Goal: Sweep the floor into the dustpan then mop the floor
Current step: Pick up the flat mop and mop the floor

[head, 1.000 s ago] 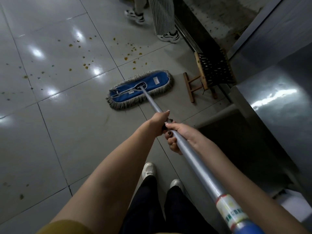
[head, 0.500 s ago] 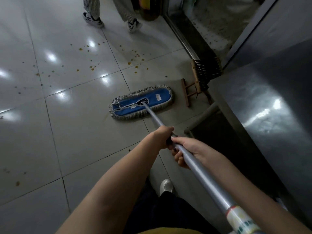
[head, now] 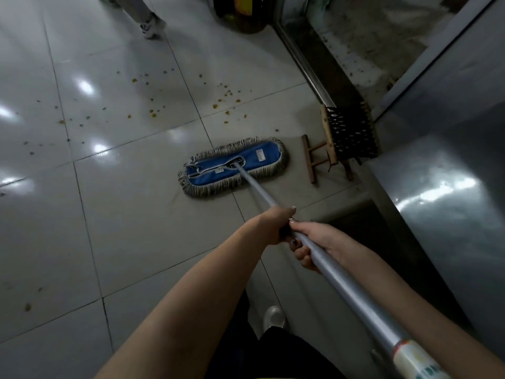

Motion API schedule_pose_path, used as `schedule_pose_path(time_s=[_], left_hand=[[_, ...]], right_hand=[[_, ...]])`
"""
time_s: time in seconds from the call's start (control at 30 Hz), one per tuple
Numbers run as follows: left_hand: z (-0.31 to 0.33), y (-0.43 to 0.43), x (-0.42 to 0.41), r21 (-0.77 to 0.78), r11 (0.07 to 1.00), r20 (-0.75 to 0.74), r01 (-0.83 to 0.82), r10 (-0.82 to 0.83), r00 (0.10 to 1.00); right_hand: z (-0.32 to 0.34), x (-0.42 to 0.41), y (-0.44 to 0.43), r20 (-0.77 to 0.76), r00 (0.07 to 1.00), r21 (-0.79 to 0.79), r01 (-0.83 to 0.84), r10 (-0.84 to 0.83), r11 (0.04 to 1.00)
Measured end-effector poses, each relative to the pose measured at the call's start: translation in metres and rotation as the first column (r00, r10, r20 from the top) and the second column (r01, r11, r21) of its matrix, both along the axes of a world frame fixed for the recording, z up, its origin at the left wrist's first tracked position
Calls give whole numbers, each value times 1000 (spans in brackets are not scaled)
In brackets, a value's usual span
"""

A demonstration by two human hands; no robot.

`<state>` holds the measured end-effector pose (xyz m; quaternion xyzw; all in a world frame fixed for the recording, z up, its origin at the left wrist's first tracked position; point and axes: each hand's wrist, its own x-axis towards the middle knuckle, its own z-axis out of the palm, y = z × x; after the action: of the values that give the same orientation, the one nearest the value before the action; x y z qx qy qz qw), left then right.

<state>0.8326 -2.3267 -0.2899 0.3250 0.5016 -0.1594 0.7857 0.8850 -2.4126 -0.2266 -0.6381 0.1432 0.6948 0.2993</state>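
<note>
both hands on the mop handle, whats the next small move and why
Probably push the mop head forward into the crumbs scattered on the tiles just beyond it. The left hand and right hand both grip the handle, and the wooden brush lies apart to the right.

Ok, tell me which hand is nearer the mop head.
Left. The left hand grips the pole farther down toward the mop head; the right hand grips just behind it, nearer the person's body.
</note>
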Motion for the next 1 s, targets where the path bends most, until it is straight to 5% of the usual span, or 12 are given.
schedule_pose_path(time_s=[0.77, 1.0], left_hand=[[5, 215, 66, 5, 991, 135, 132, -132, 982], [2, 254, 104, -32, 999, 161, 27, -22, 987]], right_hand=[[9, 64, 218, 74, 996, -36, -56, 58, 998], [10, 111, 262, 96, 983, -38, -157, 160, 987]])
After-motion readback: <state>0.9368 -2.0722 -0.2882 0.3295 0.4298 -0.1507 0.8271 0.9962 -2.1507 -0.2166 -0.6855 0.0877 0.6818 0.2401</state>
